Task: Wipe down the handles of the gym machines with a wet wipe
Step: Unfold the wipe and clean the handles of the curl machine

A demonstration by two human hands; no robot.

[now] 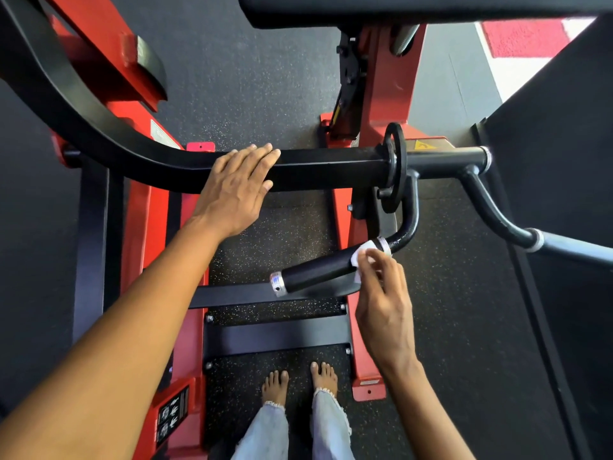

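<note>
Head view, one moment. Right hand [381, 293], lower right of centre, pinched a white wet wipe [360, 257] between thumb and fingertips and pressed it on the near handle [318, 268] of a red-and-black plate-loaded machine. Wipe sat at the inner end of the black grip, just beside the silver collar [383, 244] by the bend. Left hand [237, 190], centre frame, lay flat with fingers straight and together on the black lever arm [315, 167], grasping nothing; judged to be steadying it.

Progress (judgement): this grip appeared barely begun, since its remaining length out to the silver end cap [278, 284] had no wipe on it. Whether it was damp could not be told. Second handle [570, 245], right edge of frame, lay well apart from both hands and probably remained to do. Other machines not in view.

Bare feet [298, 381] stood on speckled rubber flooring [265, 94], bottom centre.
</note>
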